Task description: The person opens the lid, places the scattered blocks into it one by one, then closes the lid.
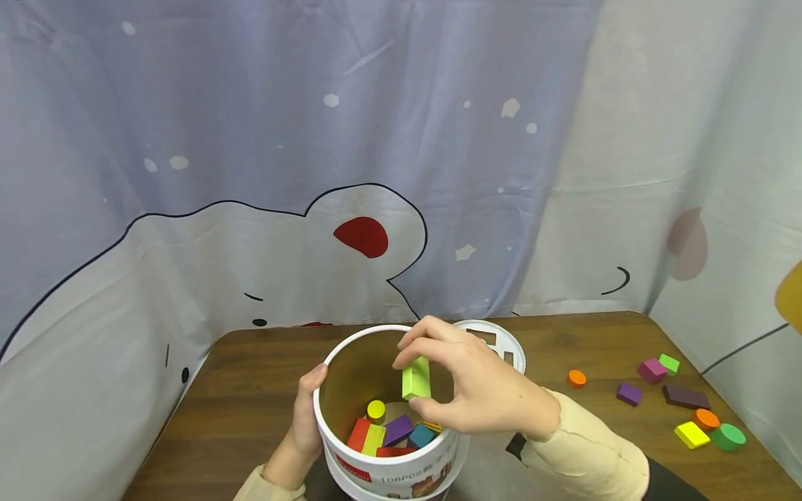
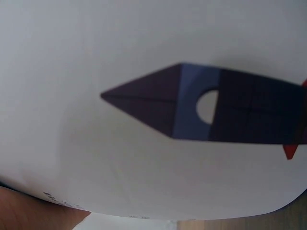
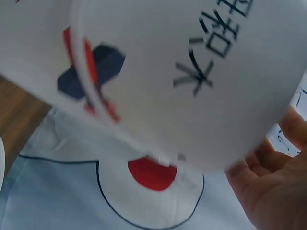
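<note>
My right hand (image 1: 482, 379) pinches a light green block (image 1: 416, 379) between thumb and fingers, over the mouth of a white round bucket (image 1: 401, 480). The left hand (image 1: 305, 417) holds that bucket on its left side, thumb at the rim, its other fingers hidden behind the wall. Inside lie a yellow cylinder (image 1: 376, 412), a purple block (image 1: 397, 431), a blue block (image 1: 421, 436) and several red and yellow-green pieces. The left wrist view is mostly filled by the bucket's printed wall (image 2: 120, 177). In the right wrist view, the right hand (image 3: 276, 184) appears beside the lettered wall.
Behind the right hand lies a white lid (image 1: 514, 341) with cut-out shapes. Several loose blocks are spread over the right of the wooden table (image 1: 250, 390), among them an orange disc (image 1: 576, 378) and a dark brown block (image 1: 686, 397). A patterned curtain (image 1: 250, 139) hangs behind.
</note>
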Motion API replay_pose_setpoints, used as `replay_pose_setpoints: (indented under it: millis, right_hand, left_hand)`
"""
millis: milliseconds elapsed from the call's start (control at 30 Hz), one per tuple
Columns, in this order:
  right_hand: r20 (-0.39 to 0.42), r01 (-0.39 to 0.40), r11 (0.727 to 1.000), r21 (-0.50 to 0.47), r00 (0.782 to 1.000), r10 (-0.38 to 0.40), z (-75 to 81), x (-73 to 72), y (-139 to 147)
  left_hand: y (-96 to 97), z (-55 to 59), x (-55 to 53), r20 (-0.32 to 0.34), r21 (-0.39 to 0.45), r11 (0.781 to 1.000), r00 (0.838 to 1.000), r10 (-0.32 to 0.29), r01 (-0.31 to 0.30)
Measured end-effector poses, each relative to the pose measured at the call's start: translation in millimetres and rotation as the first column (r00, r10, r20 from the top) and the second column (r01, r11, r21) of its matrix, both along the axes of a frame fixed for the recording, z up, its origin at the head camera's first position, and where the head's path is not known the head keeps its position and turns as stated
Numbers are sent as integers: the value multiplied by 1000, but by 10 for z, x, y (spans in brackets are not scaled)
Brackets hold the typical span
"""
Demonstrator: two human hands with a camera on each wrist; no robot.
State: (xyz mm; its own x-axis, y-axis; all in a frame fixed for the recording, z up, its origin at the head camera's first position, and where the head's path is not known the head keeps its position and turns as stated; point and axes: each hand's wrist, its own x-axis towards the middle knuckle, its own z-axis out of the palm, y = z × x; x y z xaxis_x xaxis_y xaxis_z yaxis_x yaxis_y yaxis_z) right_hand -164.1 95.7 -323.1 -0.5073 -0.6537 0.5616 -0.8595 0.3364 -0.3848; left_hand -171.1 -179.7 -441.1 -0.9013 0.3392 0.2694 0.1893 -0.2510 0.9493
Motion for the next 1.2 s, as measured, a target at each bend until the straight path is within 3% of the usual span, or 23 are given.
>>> replay_pose_setpoints:
  millis: [233, 467, 600, 967, 1200]
  right_hand:
    - [61, -19, 994, 107, 998, 12, -65, -53, -205]
    - [53, 0, 966, 258, 999, -14, -74, -49, -269]
    - [57, 19, 949, 314, 998, -38, -74, -36, -268]
    - [22, 29, 970, 243, 999, -35, -107, -26, -246]
    - [66, 53, 991, 123, 996, -62, -142, -51, -125]
  left_hand:
    - [-38, -111, -66, -4, 32, 999, 999, -44, 44]
    - [-34, -87, -53, -18, 3, 1000, 999, -29, 29]
    - [-19, -63, -34, 20, -9, 1000, 1000, -11, 11]
    - [21, 28, 15, 19, -43, 999, 999, 27, -26]
    - [16, -15, -1, 22, -18, 1000, 1000, 12, -12]
